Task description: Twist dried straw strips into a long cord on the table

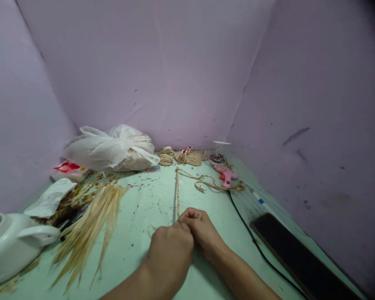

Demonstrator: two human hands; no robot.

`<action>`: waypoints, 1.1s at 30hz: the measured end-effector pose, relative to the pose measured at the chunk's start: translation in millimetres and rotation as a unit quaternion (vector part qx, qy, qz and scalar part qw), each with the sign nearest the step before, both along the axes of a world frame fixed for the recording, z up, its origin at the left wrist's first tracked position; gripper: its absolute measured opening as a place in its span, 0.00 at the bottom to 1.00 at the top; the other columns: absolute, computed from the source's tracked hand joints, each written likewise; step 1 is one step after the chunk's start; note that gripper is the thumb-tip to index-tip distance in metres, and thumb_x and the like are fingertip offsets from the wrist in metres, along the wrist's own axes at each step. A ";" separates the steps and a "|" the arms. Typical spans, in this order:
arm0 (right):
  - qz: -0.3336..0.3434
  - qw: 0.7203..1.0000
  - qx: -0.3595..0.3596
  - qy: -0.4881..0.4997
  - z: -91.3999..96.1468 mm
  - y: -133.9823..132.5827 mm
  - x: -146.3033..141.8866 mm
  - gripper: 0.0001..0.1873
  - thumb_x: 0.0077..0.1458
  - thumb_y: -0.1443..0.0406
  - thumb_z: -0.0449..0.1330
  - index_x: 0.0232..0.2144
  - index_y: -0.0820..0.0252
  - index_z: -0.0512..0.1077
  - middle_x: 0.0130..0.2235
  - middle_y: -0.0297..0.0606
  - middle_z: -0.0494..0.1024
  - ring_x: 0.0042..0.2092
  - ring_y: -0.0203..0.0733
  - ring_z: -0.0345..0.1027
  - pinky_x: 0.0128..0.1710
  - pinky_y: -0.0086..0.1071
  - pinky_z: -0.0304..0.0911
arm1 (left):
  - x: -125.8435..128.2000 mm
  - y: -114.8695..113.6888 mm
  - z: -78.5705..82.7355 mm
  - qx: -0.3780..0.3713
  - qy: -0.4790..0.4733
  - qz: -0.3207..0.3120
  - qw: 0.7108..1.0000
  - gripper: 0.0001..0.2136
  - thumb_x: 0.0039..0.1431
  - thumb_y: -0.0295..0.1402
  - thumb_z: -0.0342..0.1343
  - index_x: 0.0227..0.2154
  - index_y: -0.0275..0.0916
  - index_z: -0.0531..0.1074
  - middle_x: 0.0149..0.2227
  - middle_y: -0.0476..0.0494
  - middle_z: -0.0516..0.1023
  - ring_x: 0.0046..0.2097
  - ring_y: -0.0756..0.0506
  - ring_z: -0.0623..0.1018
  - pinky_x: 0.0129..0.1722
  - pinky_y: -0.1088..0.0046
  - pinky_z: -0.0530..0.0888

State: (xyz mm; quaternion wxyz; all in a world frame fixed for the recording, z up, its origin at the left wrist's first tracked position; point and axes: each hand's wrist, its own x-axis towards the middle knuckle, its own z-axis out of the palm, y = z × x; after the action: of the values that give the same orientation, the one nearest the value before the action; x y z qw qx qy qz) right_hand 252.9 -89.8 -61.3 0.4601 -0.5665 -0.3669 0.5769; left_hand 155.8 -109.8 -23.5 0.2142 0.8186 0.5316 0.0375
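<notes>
A thin braided straw cord [178, 193] runs toward me down the middle of the green tabletop, pulled straight from a bend at its far end. Beyond that bend the rest of it curls off to the right. Both hands meet at the near end of the cord. My left hand [171, 252] is closed in a fist, its fingertips mostly hidden behind the knuckles. Just right of it and touching it, my right hand [201, 229] pinches the cord with bent fingers. A few pale strand ends [154, 229] stick out left of the hands.
Dry straw strips [96, 225] lie at left, near a white ceramic pot [15, 246]. Behind them rests a white plastic bag [112, 148]. Small woven straw pieces [190, 157] line the back wall. A pink glue gun [226, 175], its black cable [253, 239] and a phone [295, 254] lie at right.
</notes>
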 end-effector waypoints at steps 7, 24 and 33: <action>0.022 0.999 0.004 0.030 -1.4 0.6 1.1 0.02 0.33 0.69 0.56 0.15 0.63 0.64 0.15 0.32 0.68 0.19 0.29 0.55 0.22 0.25 0.51 | 13.6 -22.4 -5.9 0.014 0.105 -0.052 0.993 0.17 0.47 0.19 0.41 0.37 0.29 0.73 0.32 0.26 0.73 0.33 0.37 0.74 0.28 0.67 0.65; 0.165 0.978 0.100 -0.079 -11.6 7.4 15.9 0.04 0.41 0.67 0.54 0.20 0.64 0.65 0.18 0.32 0.66 0.21 0.30 0.55 0.21 0.25 0.48 | -18.7 53.3 -11.5 -0.330 -0.247 0.154 0.898 0.07 0.41 0.30 0.47 0.13 0.35 0.62 0.10 0.51 0.60 0.12 0.53 0.60 0.13 0.78 0.55; 0.189 0.827 0.227 -0.478 5.0 -5.7 24.2 0.08 0.45 0.71 0.50 0.27 0.62 0.68 0.25 0.36 0.72 0.27 0.33 0.61 0.25 0.25 0.47 | -20.3 56.8 -20.6 -0.173 -0.216 0.041 0.960 0.07 0.37 0.26 0.44 0.09 0.36 0.56 0.12 0.54 0.51 0.18 0.56 0.52 0.17 0.77 0.48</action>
State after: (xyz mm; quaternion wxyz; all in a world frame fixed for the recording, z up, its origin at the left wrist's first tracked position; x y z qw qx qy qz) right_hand 277.1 -95.5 -56.3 0.2245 -0.5706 -0.7614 0.2104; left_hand 135.5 -53.0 -44.1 0.4606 0.7192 0.5036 0.1301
